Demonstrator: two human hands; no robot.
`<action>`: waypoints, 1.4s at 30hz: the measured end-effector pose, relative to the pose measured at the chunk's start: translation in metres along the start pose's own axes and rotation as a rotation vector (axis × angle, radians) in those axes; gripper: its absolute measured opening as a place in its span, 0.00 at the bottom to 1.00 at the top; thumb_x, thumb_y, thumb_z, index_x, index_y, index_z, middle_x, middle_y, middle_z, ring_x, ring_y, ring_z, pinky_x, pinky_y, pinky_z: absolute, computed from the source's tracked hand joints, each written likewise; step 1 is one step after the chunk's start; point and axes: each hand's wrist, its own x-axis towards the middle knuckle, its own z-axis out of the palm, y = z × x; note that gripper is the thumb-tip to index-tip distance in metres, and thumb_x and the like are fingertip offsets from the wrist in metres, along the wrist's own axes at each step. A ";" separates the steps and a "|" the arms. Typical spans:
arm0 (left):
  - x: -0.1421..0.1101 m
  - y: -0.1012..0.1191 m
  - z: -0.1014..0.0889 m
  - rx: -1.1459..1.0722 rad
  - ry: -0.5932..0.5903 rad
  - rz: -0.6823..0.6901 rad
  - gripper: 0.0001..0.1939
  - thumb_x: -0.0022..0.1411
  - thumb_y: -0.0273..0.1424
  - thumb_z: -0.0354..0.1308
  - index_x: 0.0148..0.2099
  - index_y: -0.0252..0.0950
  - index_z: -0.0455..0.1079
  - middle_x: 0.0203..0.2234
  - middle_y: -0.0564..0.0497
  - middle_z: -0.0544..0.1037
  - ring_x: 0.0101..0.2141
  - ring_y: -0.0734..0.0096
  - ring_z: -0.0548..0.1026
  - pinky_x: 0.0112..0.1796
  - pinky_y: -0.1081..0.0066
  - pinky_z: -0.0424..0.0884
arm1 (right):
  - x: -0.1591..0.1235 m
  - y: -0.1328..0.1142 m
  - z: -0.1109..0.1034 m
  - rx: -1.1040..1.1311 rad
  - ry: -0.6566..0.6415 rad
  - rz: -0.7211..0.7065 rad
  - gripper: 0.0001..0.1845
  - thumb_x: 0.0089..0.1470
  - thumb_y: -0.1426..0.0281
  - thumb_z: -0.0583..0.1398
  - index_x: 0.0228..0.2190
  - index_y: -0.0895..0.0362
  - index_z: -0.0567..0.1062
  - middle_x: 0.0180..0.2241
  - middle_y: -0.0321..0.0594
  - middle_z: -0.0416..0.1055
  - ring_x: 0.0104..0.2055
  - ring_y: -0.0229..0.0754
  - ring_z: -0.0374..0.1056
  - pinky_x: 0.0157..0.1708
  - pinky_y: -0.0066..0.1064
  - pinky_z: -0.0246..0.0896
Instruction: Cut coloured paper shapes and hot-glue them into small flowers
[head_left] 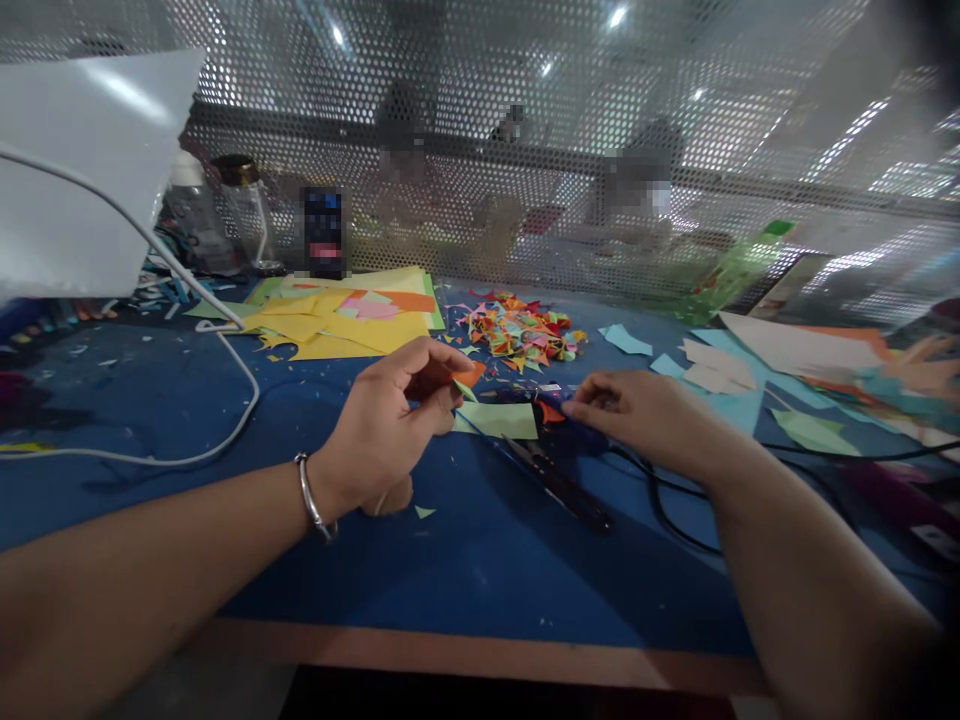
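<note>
My left hand (pixel 401 420), with a bracelet at the wrist, pinches small folded paper pieces (pixel 466 384), orange and pale green, between thumb and fingers. Close by on the right, my right hand (pixel 626 412) has its fingers closed at the rear of a dark blue glue gun (pixel 553 392) with an orange trigger. The fingers partly hide the gun. A pale green paper strip (pixel 499 420) lies between both hands. Dark-handled scissors (pixel 559 485) rest just below the strip, pointing up and left.
Behind the hands is a pile of colourful paper scraps (pixel 521 330). Yellow sheets (pixel 330 325) lie back left, blue and pale sheets (pixel 739 365) back right. A white cable (pixel 251 390) and a black cord (pixel 667 510) cross the blue table (pixel 450 590). A perforated metal panel (pixel 480 220) stands behind.
</note>
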 end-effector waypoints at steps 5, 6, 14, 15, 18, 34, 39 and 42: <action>0.000 -0.001 0.000 -0.018 0.001 0.002 0.08 0.61 0.24 0.59 0.43 0.38 0.72 0.33 0.51 0.79 0.33 0.73 0.78 0.34 0.73 0.73 | 0.006 0.006 0.009 0.120 -0.050 0.058 0.09 0.44 0.61 0.68 0.25 0.53 0.78 0.24 0.39 0.76 0.25 0.43 0.69 0.24 0.32 0.54; 0.000 -0.001 0.000 -0.020 0.002 -0.002 0.08 0.61 0.24 0.58 0.43 0.38 0.72 0.33 0.51 0.79 0.33 0.73 0.78 0.34 0.74 0.73 | 0.008 0.007 0.010 0.148 -0.055 0.057 0.09 0.43 0.62 0.68 0.25 0.54 0.78 0.24 0.39 0.76 0.26 0.43 0.69 0.25 0.32 0.55; 0.003 0.000 -0.002 0.009 0.084 0.049 0.08 0.60 0.24 0.60 0.42 0.38 0.72 0.35 0.51 0.79 0.34 0.73 0.76 0.38 0.72 0.72 | 0.014 0.001 0.009 0.460 -0.130 0.161 0.09 0.41 0.64 0.66 0.20 0.55 0.75 0.15 0.33 0.70 0.18 0.36 0.64 0.17 0.27 0.56; 0.003 0.000 -0.003 0.002 0.099 0.052 0.08 0.60 0.24 0.61 0.42 0.39 0.72 0.34 0.51 0.79 0.34 0.73 0.76 0.38 0.72 0.72 | 0.014 -0.001 0.008 0.522 -0.126 0.180 0.09 0.42 0.64 0.65 0.20 0.56 0.74 0.16 0.32 0.70 0.17 0.36 0.64 0.17 0.27 0.59; 0.005 0.000 -0.004 -0.021 0.135 0.050 0.08 0.59 0.24 0.62 0.42 0.39 0.73 0.34 0.52 0.79 0.34 0.72 0.76 0.38 0.72 0.72 | 0.013 -0.005 0.006 0.701 -0.064 0.214 0.10 0.42 0.63 0.63 0.22 0.56 0.71 0.17 0.33 0.68 0.18 0.36 0.64 0.19 0.28 0.63; 0.011 -0.002 -0.005 0.019 0.177 0.016 0.08 0.59 0.25 0.63 0.42 0.38 0.72 0.32 0.52 0.78 0.33 0.73 0.76 0.37 0.72 0.72 | -0.009 -0.030 -0.020 1.355 -0.212 0.088 0.10 0.47 0.61 0.62 0.29 0.54 0.69 0.19 0.32 0.55 0.21 0.37 0.56 0.09 0.23 0.34; 0.011 -0.003 -0.002 0.048 0.199 0.053 0.08 0.59 0.25 0.63 0.42 0.37 0.72 0.33 0.52 0.78 0.34 0.74 0.76 0.39 0.72 0.73 | -0.014 -0.036 -0.023 1.406 -0.207 0.064 0.09 0.46 0.62 0.63 0.26 0.52 0.69 0.21 0.33 0.52 0.21 0.36 0.51 0.08 0.23 0.33; 0.011 -0.005 -0.001 0.041 0.199 0.102 0.09 0.60 0.24 0.62 0.43 0.37 0.72 0.34 0.52 0.78 0.35 0.74 0.76 0.40 0.72 0.73 | -0.016 -0.039 -0.024 1.419 -0.213 0.035 0.08 0.46 0.62 0.62 0.26 0.52 0.70 0.21 0.32 0.51 0.20 0.35 0.47 0.09 0.24 0.34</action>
